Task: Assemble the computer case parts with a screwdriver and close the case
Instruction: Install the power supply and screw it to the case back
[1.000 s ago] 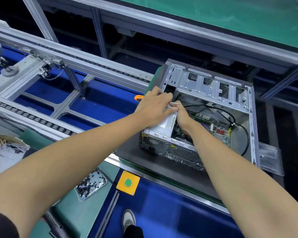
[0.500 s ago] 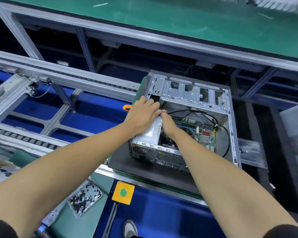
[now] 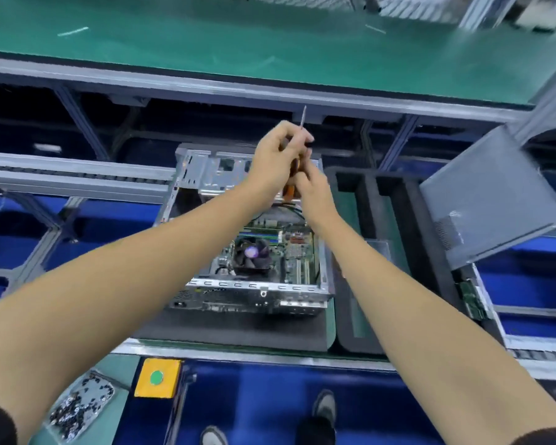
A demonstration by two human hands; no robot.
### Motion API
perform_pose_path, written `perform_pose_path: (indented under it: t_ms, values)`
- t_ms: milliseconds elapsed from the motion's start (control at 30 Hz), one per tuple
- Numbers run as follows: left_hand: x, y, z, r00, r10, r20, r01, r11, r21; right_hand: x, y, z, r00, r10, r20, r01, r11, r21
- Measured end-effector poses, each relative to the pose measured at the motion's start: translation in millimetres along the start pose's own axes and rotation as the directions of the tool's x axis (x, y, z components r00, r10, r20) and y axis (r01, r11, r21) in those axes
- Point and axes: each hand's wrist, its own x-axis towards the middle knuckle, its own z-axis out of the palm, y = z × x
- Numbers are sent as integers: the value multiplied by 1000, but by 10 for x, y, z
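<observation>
Screwdriver (image 3: 297, 146) raised above the far end of the open computer case (image 3: 254, 284), shaft pointing up, left hand (image 3: 278, 159) curled round the handle, right hand (image 3: 312, 191) pinching its orange lower end, case lying on a black mat (image 3: 231, 332), grey panel (image 3: 491, 200) tilted well right, tray of screws (image 3: 81, 403) near left.

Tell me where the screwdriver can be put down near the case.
Free: the dark mat strip in front of the open case, and the green gap in the black foam tray on its right. Crowded: inside the case, filled by the motherboard and fan. Both hands hold the screwdriver above its far edge.
</observation>
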Motion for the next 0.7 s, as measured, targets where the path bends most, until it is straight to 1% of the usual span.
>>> perform_pose_path:
  t_ms: [33, 67, 100, 167, 233, 267, 300, 333, 367, 400, 433, 467, 500, 533, 633, 700]
  values:
    - [52, -25, 194, 999, -36, -11, 36, 997, -62, 16, 48, -205, 1000, 18, -2, -18, 1000, -6]
    - [100, -73, 382, 998, -62, -7, 61, 994, -88, 31, 116, -395, 999, 35, 13, -35, 999, 4]
    - [144, -134, 550, 997, -77, 11, 78, 995, -63, 45, 193, -568, 998, 55, 33, -56, 998, 24]
    - [237, -276, 842, 991, -102, 83, 96, 992, 78, 71, 346, -885, 990, 134, 50, -137, 988, 66]
    - [319, -453, 1060, 974, -144, 177, 99, 965, 244, 103, 586, -1175, 972, 236, 2, -235, 970, 67]
    - [353, -548, 1148, 959, -169, 227, 81, 933, 352, 124, 737, -1309, 953, 298, -47, -295, 954, 57]
    - [370, -642, 1231, 938, -200, 283, 38, 871, 490, 141, 909, -1442, 927, 362, -95, -358, 932, 60]
    - [368, -737, 1308, 908, -248, 338, -29, 767, 641, 139, 1092, -1563, 903, 412, -125, -410, 911, 41]
    - [355, -830, 1381, 866, -309, 393, -121, 633, 765, 118, 1271, -1677, 885, 446, -136, -450, 893, 0]
    - [335, -911, 1451, 810, -377, 450, -229, 502, 834, 81, 1440, -1775, 872, 470, -135, -482, 874, -66]
    - [318, -991, 1527, 745, -444, 499, -330, 405, 853, 38, 1597, -1865, 864, 488, -126, -501, 856, -124]
    - [305, -1066, 1611, 681, -509, 527, -407, 335, 850, -9, 1738, -1941, 860, 496, -116, -510, 842, -176]
    - [293, -1134, 1694, 630, -572, 526, -448, 286, 847, -55, 1858, -1998, 860, 499, -107, -510, 828, -235]
    - [290, -1203, 1779, 590, -635, 499, -447, 258, 856, -100, 1955, -2046, 858, 504, -101, -510, 808, -297]
    - [294, -1374, 1982, 487, -789, 374, -308, 246, 919, -201, 2147, -2119, 842, 530, -98, -522, 757, -392]
    - [294, -1455, 2014, 441, -814, 377, -308, 258, 916, -233, 2201, -2121, 847, 522, -100, -503, 726, -470]
